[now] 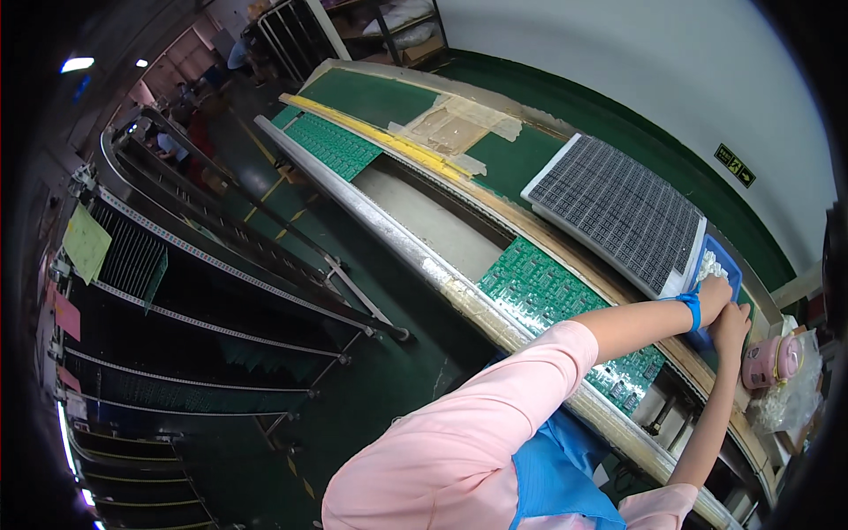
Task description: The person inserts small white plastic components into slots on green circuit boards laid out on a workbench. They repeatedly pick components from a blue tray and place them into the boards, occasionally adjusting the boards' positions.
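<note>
My left hand (714, 300), with a blue band (693, 309) round its wrist, reaches over a blue bin (735, 258) at the right. White small parts (711, 265) lie in the bin, just beyond the fingers. Close against it is my right hand (730, 325), its fingers bent inward. Both hands look closed, but what they hold, if anything, is hidden. Beside the bin lies a flat white-edged panel (609, 212) covered with a grid of small dark pieces. Below my left forearm, green circuit boards (534, 283) lie on the rails of the line.
More green boards (331, 141) sit farther up the line, beside a yellow strip (380, 132). A pink round container (770, 362) and a clear plastic bag (791, 397) are right of my hands. Racks with boards (194, 318) stand at left. Other people (168, 146) are far off.
</note>
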Motion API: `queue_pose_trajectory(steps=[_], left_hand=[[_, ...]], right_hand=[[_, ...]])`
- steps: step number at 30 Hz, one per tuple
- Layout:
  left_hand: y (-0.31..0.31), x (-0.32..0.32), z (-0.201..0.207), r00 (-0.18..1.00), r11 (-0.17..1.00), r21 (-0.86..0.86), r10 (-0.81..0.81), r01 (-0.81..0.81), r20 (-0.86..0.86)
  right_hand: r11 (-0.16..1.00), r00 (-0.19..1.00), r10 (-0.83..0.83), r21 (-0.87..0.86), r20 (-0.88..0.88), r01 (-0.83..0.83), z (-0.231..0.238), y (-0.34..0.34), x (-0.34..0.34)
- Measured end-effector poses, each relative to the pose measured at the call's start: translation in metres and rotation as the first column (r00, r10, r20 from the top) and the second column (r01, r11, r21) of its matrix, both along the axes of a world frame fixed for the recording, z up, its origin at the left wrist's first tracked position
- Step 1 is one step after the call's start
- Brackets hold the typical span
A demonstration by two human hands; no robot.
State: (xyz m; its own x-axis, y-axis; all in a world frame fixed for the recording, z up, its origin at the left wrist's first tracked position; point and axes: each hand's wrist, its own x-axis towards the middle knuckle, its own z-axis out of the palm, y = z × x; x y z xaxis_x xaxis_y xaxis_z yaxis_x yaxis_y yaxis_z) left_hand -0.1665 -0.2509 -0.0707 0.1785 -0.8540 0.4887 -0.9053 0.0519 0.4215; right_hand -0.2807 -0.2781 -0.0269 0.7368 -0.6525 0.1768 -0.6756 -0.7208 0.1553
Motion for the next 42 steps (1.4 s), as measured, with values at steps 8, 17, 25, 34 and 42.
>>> queue_pose_trajectory(steps=[8, 17, 25, 34, 42], left_hand=[[0.056, 0.027, 0.047, 0.941, 0.993, -0.006, -0.111, 0.115, -0.318], [0.056, 0.028, 0.05, 0.989, 0.989, 0.103, -0.089, 0.102, -0.122], [0.152, 0.017, 0.091, 0.927, 0.922, -0.192, -0.36, 0.337, -0.102], [0.233, 0.046, 0.026, 0.914, 0.903, 0.183, -0.353, 0.389, -0.2], [0.234, 0.05, 0.006, 0.928, 0.917, 0.157, -0.346, 0.366, -0.138]], right_hand=[[0.98, 0.929, 0.034, 0.169, 0.368, -0.103, 0.005, -0.011, -0.005], [0.978, 0.581, -0.051, 0.158, 0.812, -0.135, 0.036, 0.037, -0.016], [0.81, 0.636, -0.033, 0.394, 0.771, -0.435, 0.017, 0.132, -0.069], [0.15, 0.64, -0.586, 0.843, 0.497, -0.517, -0.012, 0.153, -0.08], [0.133, 0.473, -0.675, 0.724, 0.566, -0.677, -0.03, 0.148, -0.075]])
